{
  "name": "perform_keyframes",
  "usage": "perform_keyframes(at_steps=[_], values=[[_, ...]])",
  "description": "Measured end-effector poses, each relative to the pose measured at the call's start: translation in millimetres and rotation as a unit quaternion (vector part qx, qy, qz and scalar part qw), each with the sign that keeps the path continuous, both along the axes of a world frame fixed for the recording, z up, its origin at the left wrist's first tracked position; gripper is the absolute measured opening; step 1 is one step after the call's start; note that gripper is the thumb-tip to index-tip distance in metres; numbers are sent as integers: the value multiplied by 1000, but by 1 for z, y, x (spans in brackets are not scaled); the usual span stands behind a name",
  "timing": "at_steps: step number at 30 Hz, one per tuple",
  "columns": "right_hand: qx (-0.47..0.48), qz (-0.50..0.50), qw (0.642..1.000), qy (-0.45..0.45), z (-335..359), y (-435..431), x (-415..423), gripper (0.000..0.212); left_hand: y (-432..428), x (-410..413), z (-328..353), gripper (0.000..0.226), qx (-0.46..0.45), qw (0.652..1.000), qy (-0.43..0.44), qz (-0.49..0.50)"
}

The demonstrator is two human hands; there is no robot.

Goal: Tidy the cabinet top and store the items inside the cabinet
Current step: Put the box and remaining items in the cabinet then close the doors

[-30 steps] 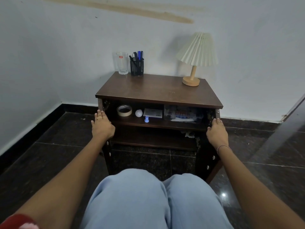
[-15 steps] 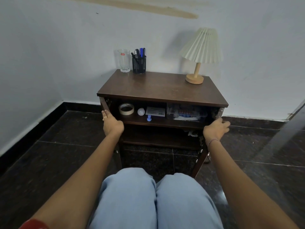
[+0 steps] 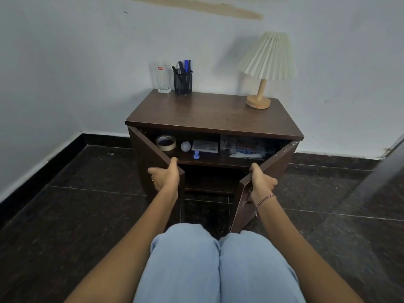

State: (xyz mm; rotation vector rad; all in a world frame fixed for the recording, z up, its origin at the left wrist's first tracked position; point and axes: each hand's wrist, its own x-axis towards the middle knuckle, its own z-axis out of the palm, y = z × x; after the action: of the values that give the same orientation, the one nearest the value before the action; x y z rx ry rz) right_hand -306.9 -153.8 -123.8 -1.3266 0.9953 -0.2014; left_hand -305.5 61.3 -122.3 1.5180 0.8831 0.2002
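Note:
A dark brown cabinet (image 3: pixel 209 115) stands against the white wall, its two doors half open. My left hand (image 3: pixel 165 176) grips the edge of the left door (image 3: pixel 148 162). My right hand (image 3: pixel 261 181) grips the edge of the right door (image 3: pixel 276 165). On the upper shelf inside lie a roll of tape (image 3: pixel 166 142), a white ball (image 3: pixel 185 146), a flat card (image 3: pixel 205 146), a small blue piece (image 3: pixel 196 154) and a clear box of small items (image 3: pixel 247 146). On top stand a glass (image 3: pixel 162 77), a black pen holder (image 3: pixel 183 80) and a lamp (image 3: pixel 265 66).
The floor is dark polished tile with a black skirting along the walls. My knees in light blue jeans (image 3: pixel 218 259) are just in front of the cabinet. A dark blurred object (image 3: pixel 384 169) leans in at the right edge.
Both doors have swung inward from wide open to half shut. My hands have moved toward each other with the door edges, and now curl round them.

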Motion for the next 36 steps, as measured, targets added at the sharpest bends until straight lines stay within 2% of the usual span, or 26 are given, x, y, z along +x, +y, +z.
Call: perform_keyframes(at_steps=[3,6,10,14,17,20,26,36], values=[[4,28,999,-14,-6,2,-1,81,-5,3,-4,75,10,999,33,-34],[18,104,994,-20,-14,5,-5,87,-8,5,-9,76,5,998,34,-55],[1,217,974,-64,-25,13,-7,59,-14,6,-22,64,0,996,-13,-84],[-21,246,962,-114,-35,18,-1,33,-10,6,-34,50,15,989,-72,-131],[-40,251,959,-126,-46,16,0,21,-4,2,-48,35,-23,973,-146,-179],[-35,274,948,-158,-52,14,3,22,1,0,-60,27,-68,955,-207,-203],[-56,327,925,-183,-60,21,11,28,-4,14,-65,16,-95,937,-241,-233],[-84,343,913,-202,-66,29,47,28,-11,49,-71,21,-72,933,-235,-263]])
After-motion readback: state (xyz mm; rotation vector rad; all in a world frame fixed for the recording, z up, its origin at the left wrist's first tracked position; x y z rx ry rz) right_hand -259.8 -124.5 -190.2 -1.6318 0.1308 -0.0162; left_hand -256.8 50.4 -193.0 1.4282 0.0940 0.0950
